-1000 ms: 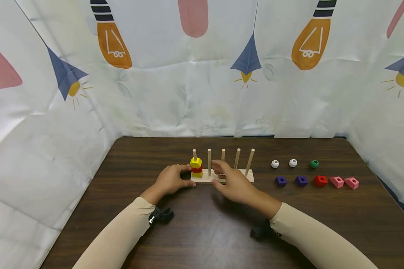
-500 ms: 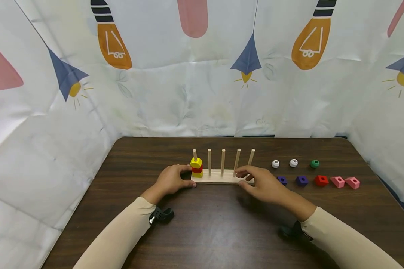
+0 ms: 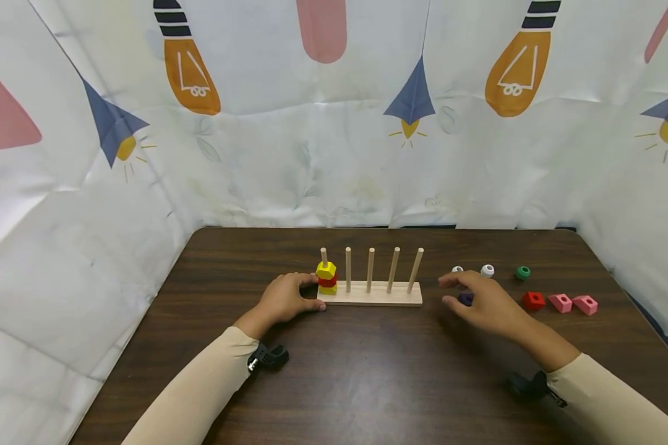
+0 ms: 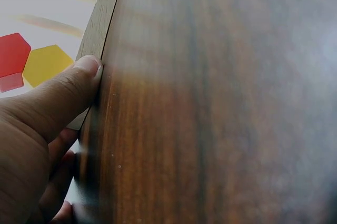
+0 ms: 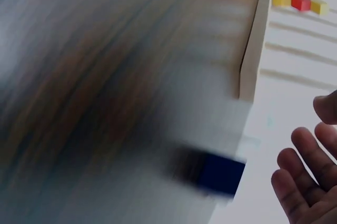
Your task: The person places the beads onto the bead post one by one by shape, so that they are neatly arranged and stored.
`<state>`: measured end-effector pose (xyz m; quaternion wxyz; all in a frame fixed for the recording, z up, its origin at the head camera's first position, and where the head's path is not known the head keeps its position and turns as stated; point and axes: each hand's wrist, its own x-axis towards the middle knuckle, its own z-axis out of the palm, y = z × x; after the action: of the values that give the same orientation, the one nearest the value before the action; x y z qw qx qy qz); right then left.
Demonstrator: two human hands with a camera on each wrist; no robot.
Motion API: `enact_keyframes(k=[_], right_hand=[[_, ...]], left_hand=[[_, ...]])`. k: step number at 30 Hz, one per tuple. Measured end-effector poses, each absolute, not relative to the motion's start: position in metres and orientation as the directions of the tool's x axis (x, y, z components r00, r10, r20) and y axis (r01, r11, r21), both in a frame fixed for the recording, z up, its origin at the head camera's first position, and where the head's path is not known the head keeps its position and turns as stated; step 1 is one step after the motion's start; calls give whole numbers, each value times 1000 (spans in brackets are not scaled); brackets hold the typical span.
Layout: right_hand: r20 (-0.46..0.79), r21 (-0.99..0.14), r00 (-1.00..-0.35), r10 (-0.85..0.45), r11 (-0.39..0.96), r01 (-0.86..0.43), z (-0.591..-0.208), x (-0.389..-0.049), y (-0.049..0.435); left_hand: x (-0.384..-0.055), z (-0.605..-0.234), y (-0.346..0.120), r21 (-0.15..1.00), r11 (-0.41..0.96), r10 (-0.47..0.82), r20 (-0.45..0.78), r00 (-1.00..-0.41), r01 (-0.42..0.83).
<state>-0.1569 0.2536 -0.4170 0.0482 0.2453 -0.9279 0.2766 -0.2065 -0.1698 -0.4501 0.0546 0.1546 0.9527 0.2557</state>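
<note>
A pale wooden peg board (image 3: pixel 378 298) with several upright pegs stands on the table. Its leftmost peg carries a yellow block (image 3: pixel 326 270), a red block (image 3: pixel 328 282) and another yellow one below. My left hand (image 3: pixel 284 299) grips the board's left end; in the left wrist view the thumb (image 4: pixel 66 88) presses its front edge. Right of the board, my right hand (image 3: pixel 492 307) hovers above a dark blue block (image 3: pixel 465 299), fingers apart and holding nothing. That dark blue block (image 5: pixel 221 174) sits clear of the fingers in the right wrist view. The second blue block is hidden behind my right hand.
Behind my right hand lie two white beads (image 3: pixel 487 271) and a green bead (image 3: pixel 522 272). Farther right are a red block (image 3: pixel 533 301) and two pink blocks (image 3: pixel 560 303). A printed cloth hangs behind the dark wooden table (image 3: pixel 339 383).
My right hand has travelled right, from the middle of the peg board past its right end to the blue blocks. My left hand has stayed on the board.
</note>
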Motion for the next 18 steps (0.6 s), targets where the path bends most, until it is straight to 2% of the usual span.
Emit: enact_keyframes(k=[9, 18], right_hand=[[256, -372, -847, -465, 762, -531, -423, -160, 285], [221, -361, -845, -487, 764, -535, -431, -161, 303]], left_hand=[[-207, -450, -169, 504, 825, 314, -34, -949, 254], [-207, -452, -169, 510, 823, 310, -37, -950, 249]])
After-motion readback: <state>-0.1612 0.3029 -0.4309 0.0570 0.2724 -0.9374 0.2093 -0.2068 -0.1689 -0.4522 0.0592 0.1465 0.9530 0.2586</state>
